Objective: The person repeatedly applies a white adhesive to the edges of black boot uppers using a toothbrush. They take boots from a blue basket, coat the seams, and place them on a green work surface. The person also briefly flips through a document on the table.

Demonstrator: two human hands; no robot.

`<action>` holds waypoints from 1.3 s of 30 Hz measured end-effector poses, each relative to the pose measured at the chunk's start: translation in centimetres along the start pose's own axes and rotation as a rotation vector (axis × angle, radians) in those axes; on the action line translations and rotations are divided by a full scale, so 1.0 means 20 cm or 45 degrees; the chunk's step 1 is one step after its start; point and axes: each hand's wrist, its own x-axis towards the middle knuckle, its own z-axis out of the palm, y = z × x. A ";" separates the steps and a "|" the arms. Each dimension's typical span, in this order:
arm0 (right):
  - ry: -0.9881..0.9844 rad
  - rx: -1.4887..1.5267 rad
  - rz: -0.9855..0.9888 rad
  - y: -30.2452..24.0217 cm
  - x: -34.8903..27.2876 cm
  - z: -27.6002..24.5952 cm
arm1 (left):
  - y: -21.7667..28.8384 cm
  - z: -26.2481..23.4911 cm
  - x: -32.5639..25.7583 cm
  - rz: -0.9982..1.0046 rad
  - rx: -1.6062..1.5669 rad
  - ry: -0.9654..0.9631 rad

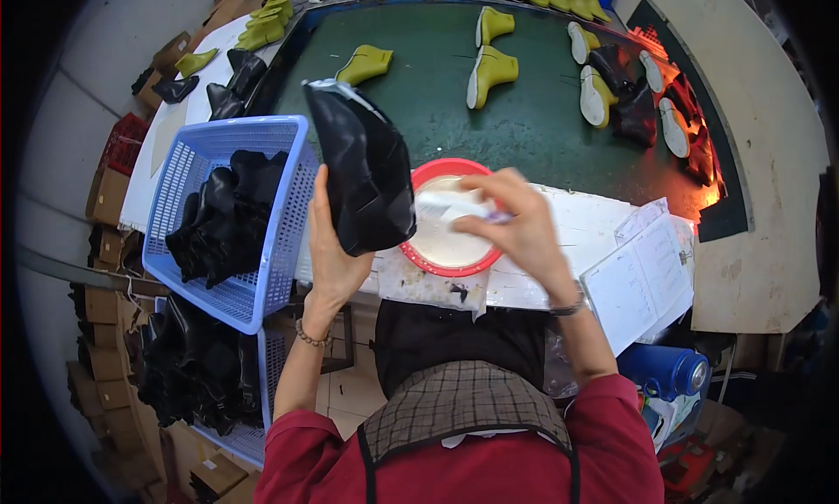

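My left hand (336, 264) is closed round a black leather boot upper (360, 167), held up and tilted, with a pale edge along its top. Just right of it, my right hand (522, 220) pinches a white brush (446, 205), smeared by motion. The brush is over a red bowl (450, 166) of creamy white liquid (441, 246); whether it touches the boot upper cannot be made out.
A blue basket (301, 167) of black boot uppers stands at left, above another full basket (273, 373). Yellow lasts (494, 76) lie on the green conveyor belt (402, 84); an orange glow lights its right end. Papers (634, 277) and a blue flask (660, 370) are at right.
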 end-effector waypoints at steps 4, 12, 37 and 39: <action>-0.057 -0.972 -0.003 0.23 -0.08 -0.05 | 0.00 -0.08 -0.05 -0.004 0.005 -0.072; 0.125 -0.172 0.112 0.15 -0.15 -0.10 | 0.09 -0.12 -0.08 -0.003 -0.011 -0.243; 0.117 0.126 -0.111 0.06 -0.24 -0.06 | 0.12 0.05 0.03 0.234 -0.073 0.112; 0.044 0.114 -0.084 0.02 -0.25 -0.08 | 0.09 0.08 0.05 0.290 -0.019 0.146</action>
